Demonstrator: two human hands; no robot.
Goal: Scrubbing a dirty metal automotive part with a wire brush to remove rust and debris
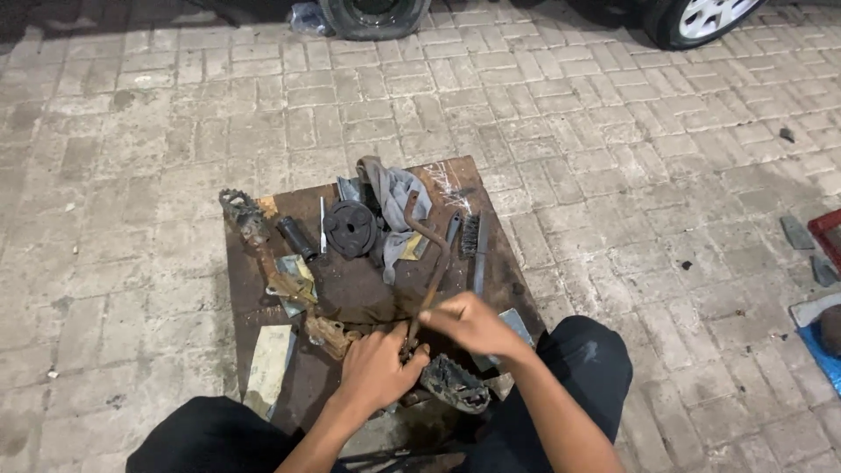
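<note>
I sit at a rusty brown board [491, 206] laid on paving. My left hand [377, 366] grips a small rusty part near the board's front edge. My right hand [473, 322] pinches the lower end of a long rusty bent rod [429, 263] that runs up toward a grey rag [394, 197]. Just below my right hand lies a dark toothed pedal-like piece [455, 385]. The exact part in my left hand is hidden by my fingers.
On the board lie a black round disc [350, 229], a wire brush [473, 236], a dark cylinder [298, 238], a rusty toothed lever [250, 219] and sandpaper pieces [270, 359]. Car tyres [372, 17] stand at the far edge. A red crate [828, 232] and tools sit at right.
</note>
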